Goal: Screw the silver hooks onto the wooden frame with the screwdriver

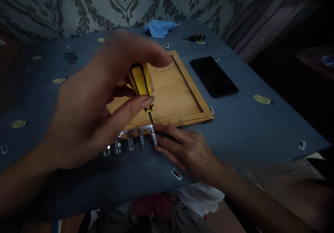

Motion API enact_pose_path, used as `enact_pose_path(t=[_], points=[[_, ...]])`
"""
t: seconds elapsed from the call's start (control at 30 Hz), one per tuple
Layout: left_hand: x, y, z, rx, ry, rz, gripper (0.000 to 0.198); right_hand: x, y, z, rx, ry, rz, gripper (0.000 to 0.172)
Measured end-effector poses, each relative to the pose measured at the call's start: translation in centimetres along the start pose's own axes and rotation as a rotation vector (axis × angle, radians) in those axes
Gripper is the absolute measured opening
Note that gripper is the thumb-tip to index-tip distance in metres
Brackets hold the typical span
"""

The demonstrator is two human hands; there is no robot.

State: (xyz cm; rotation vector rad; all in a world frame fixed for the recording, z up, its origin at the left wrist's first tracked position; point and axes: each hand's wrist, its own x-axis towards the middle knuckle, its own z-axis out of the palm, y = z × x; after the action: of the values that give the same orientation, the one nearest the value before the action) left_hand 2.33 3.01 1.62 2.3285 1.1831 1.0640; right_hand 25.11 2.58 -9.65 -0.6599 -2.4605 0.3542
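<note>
My left hand (pixel 80 104) is closed on a screwdriver (pixel 141 81) with a yellow and black handle. Its shaft points down, with the tip at the right end of a shiny metal hook rail (pixel 134 132). Several curved hooks hang from that rail, which lies along the near edge of a framed wooden board (pixel 169 93). My right hand (pixel 191 153) rests low beside the board, its fingers gripping the rail's right end around the last hook (pixel 154 139). My left hand hides part of the board and the rail's left side.
The table has a blue patterned cloth (pixel 240 128). Right of the board lies a black phone (pixel 214 76). Farther back are a blue rag (pixel 160 28) and a small dark object (pixel 197 37). Small dark pieces (pixel 70 56) lie at the left. A patterned curtain (pixel 109 3) hangs behind.
</note>
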Motion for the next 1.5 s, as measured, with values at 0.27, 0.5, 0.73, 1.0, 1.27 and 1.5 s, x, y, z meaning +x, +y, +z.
enact_pose_path(t=[0.27,0.5,0.73,1.0,1.27,1.5], points=[[0.0,-0.3,0.1,0.024,-0.002,0.001,0.031,-0.1,0.0,-0.1,-0.003,0.007,0.0,0.026],[-0.8,-1.1,0.9,0.081,-0.02,0.011,0.037,-0.1,0.0,-0.1,-0.008,-0.008,0.009,0.025],[-0.8,-1.0,0.9,0.136,-0.06,0.009,0.032,-0.1,0.0,0.0,0.007,0.0,0.001,0.023],[-0.2,-0.7,0.6,0.242,-0.109,0.06,0.031,0.0,0.0,0.0,0.001,0.007,0.003,0.023],[0.1,-0.9,1.4,0.213,-0.028,0.13,0.02,-0.2,0.0,0.0,-0.004,0.022,-0.008,0.024],[-0.5,-0.5,1.0,0.131,0.01,0.063,0.025,-0.1,0.1,0.0,-0.004,0.014,-0.02,0.022]])
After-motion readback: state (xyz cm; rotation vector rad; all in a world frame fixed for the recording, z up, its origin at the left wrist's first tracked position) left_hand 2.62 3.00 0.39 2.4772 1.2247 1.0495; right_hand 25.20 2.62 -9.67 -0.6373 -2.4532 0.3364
